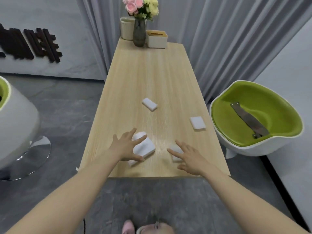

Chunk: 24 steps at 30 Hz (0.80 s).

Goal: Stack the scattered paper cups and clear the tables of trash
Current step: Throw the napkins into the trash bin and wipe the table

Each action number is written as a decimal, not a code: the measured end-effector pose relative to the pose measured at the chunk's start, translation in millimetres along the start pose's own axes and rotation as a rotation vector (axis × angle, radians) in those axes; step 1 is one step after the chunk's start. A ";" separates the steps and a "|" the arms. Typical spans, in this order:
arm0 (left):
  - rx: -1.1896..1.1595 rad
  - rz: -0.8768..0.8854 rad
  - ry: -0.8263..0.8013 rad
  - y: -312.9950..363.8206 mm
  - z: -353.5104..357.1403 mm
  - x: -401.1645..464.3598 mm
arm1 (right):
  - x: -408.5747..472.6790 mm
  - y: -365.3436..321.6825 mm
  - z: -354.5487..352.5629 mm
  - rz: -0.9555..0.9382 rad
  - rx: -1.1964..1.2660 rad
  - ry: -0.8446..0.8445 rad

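A vase of pink and yellow flowers [139, 31], a cream bin [126, 28] and a tissue box [157, 39] crowd the bench's [152, 73] 12 o'clock end, well apart from the work. A green-lined chair [256, 115] stands off the 3 o'clock edge, another chair [15, 125] at 9 o'clock; neither blocks the reach. Four white, flattened paper pieces lie scattered on the wood, blurred, so whether they are cups or napkins I cannot tell. One piece [150, 104] lies at the centre, one [197, 122] toward 3 o'clock. The left hand [125, 146], fingers spread and straight, is over the largest piece [145, 147] at 7 o'clock. The right hand [189, 157], fingers likewise apart, reaches over a small piece [175, 149] at 5 o'clock.
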<state>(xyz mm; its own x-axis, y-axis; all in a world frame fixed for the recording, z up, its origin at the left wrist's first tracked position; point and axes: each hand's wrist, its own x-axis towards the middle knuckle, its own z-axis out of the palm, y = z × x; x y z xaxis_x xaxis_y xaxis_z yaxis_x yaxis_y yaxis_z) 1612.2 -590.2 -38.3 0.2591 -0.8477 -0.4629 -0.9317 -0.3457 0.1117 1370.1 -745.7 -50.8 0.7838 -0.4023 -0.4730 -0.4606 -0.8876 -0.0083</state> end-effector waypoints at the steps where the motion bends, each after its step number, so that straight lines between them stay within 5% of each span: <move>1: 0.031 0.015 -0.023 -3.5 6.8 7.6 | 4.9 3.6 4.7 0.002 -0.006 -0.012; 10: 0.103 0.183 0.038 -19.2 35.7 33.1 | 15.3 12.2 24.6 0.010 0.039 0.025; 18: 0.030 0.115 0.233 -7.5 24.6 37.3 | 23.9 15.0 23.7 -0.031 0.058 0.087; 24: -0.051 0.087 0.399 43.9 -34.7 53.3 | -7.4 48.0 -4.5 0.184 0.265 0.240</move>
<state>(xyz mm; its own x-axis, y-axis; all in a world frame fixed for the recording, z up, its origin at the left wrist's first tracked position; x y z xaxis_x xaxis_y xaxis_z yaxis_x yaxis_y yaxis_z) 1593.9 -664.5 -27.5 0.2676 -0.9607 -0.0737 -0.9433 -0.2768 0.1833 1344.1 -786.4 -43.7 0.7390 -0.6177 -0.2689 -0.6689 -0.7201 -0.1843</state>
